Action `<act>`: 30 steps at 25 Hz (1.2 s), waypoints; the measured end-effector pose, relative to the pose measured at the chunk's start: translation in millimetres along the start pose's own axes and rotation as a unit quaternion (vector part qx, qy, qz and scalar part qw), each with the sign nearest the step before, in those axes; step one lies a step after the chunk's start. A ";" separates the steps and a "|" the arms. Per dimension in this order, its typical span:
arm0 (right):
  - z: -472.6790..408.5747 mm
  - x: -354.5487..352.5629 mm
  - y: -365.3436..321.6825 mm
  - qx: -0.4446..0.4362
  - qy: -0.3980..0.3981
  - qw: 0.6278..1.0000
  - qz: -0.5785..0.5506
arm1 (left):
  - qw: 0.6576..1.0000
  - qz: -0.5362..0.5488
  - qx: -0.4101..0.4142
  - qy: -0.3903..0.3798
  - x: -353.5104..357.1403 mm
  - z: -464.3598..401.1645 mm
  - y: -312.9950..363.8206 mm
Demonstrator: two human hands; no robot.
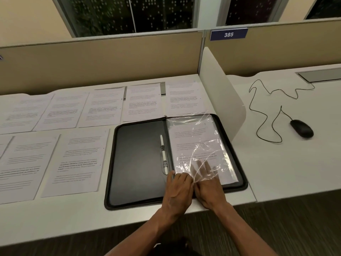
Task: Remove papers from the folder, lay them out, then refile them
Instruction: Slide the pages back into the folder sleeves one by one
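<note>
Hands: left hand [178, 189] pinches clear sleeve [198, 145]; right hand [208, 189] flat inside it
Folder [140, 159]: open on counter [286, 159]
Papers [81, 159]: laid out leftward

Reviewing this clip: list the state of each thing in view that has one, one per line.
Zip folder: open flat on the desk.
Clear sleeve: holds a sheet, near edge lifted.
Printed sheets: laid out in two rows.
Left hand: pinches the sleeve's edge.
Right hand: fingers inside the sleeve.
Computer mouse: idle, cord loose.
</note>
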State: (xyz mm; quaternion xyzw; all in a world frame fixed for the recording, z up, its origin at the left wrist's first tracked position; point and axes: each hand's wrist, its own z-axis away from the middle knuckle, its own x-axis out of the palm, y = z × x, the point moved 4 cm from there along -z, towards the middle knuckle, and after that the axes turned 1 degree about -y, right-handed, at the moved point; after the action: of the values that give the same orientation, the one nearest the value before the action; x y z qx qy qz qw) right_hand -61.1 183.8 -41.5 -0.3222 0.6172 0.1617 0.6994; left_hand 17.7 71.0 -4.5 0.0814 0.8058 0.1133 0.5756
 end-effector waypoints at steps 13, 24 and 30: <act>-34.7 -5.1 36.8 0.054 0.054 0.997 0.015 | 1.000 0.006 0.016 -0.005 4.9 -2.2 -6.9; -28.9 1.6 46.4 0.089 0.028 0.996 -0.004 | 0.998 0.048 0.036 -0.020 17.3 -3.1 -10.0; -12.2 2.0 48.2 0.054 0.040 0.998 0.000 | 0.996 0.087 0.022 -0.017 12.8 -2.9 -10.9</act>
State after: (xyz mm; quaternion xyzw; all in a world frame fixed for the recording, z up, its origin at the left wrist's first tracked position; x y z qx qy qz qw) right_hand -100.1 211.2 -55.9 -0.2901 0.6523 0.1150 0.6907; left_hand 10.8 63.7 -18.3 0.1655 0.7881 0.1434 0.5753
